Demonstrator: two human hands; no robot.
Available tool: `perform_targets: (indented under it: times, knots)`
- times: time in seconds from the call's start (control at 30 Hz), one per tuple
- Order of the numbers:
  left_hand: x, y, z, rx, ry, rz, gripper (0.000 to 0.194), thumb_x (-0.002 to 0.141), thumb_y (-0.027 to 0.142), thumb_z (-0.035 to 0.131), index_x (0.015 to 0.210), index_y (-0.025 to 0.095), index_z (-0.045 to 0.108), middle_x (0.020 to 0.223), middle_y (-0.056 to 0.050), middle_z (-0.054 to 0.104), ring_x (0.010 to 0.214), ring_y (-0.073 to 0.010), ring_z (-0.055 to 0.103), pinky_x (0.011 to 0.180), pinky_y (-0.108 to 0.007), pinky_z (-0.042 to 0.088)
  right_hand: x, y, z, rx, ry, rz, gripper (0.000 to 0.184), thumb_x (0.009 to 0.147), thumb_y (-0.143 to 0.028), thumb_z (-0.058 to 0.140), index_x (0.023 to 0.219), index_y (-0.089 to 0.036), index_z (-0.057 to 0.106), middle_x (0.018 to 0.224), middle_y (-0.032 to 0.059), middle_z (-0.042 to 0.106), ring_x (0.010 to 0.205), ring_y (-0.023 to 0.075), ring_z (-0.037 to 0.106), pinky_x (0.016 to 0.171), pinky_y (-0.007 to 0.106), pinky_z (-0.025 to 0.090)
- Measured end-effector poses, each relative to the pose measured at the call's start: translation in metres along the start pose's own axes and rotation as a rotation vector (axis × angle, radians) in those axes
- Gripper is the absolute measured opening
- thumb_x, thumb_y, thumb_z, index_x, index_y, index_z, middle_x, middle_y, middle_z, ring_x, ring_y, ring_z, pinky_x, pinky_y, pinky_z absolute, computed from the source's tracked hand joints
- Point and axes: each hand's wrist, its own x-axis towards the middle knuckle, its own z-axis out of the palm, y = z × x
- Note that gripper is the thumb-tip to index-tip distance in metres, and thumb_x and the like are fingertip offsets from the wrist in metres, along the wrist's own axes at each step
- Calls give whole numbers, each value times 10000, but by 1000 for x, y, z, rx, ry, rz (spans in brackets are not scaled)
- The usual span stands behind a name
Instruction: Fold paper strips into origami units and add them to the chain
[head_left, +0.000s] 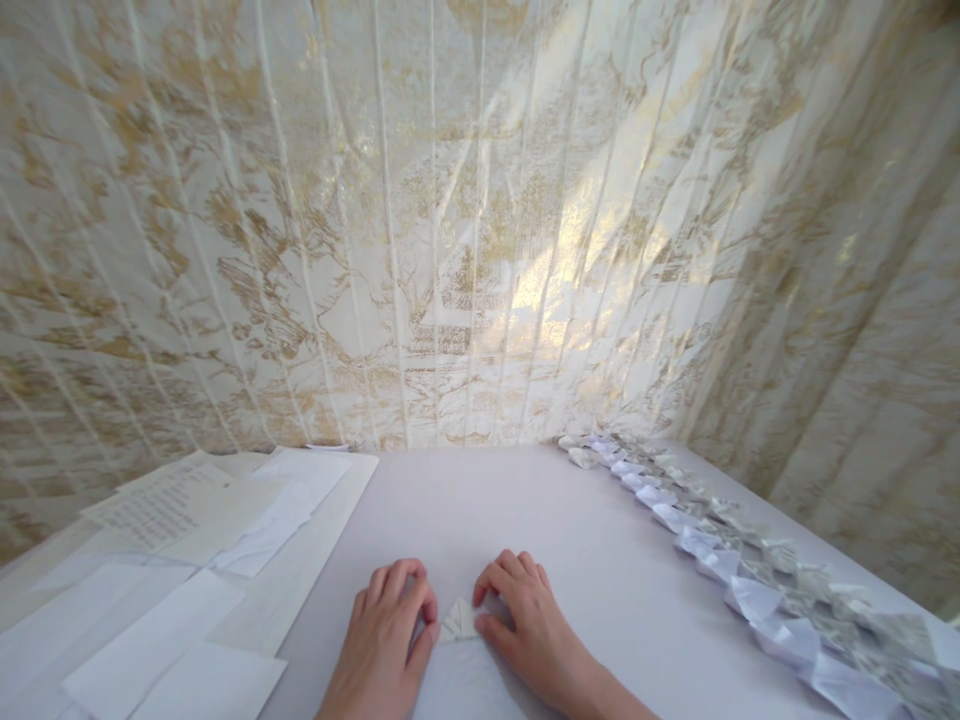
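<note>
A white paper sheet (459,675) lies flat on the table between my two hands, its far end folded into a small pointed peak (459,620) with crease lines. My left hand (382,630) is at the left edge of this peak, fingers curled, with thumb and index finger drawn together at the paper. On the opposite edge, my right hand (529,625) has its thumb and bent index finger closed in at the paper. The near part of the sheet runs out of the bottom of the view.
Loose white sheets (161,635) and a page with writing (172,510) lie on a larger pale sheet (341,500) at the left. Rows of folded paper pieces (720,555) stretch along the right of the white table (450,500). Behind hangs a gold-patterned curtain (450,250).
</note>
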Motion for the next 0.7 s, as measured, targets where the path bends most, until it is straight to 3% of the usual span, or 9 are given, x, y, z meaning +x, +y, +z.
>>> perform_targets:
  times: [0.2,0.33,0.57,0.7]
  knots:
    - [-1,-1,-1,-69,-33,20,326,763,88,490,967,288,648,1167,-34,605,1141,-264,497,921,-446,415,-2,2,-6,126,-81,-100,477,708,28,476,1015,-281,670,968,12,597,975,201,507,894,338,355]
    - [0,1,-1,-67,-32,58,368,763,58,476,933,306,690,1176,-30,620,1141,-267,496,917,-456,419,0,5,-10,131,-120,-98,562,686,57,465,1022,-314,720,994,16,604,982,200,516,923,347,355]
    - [0,8,-4,-78,-42,70,190,753,162,626,896,271,688,1079,-42,641,1056,-266,533,887,-417,435,0,0,-6,35,-91,-156,317,808,-91,624,1047,-279,713,1000,28,617,969,207,541,886,312,408]
    - [1,13,-5,-31,-82,99,133,817,160,585,884,243,663,966,-25,643,938,-230,567,815,-356,440,3,-10,-3,-129,-112,-191,238,820,-101,645,1015,-227,694,977,35,637,941,204,577,835,269,443]
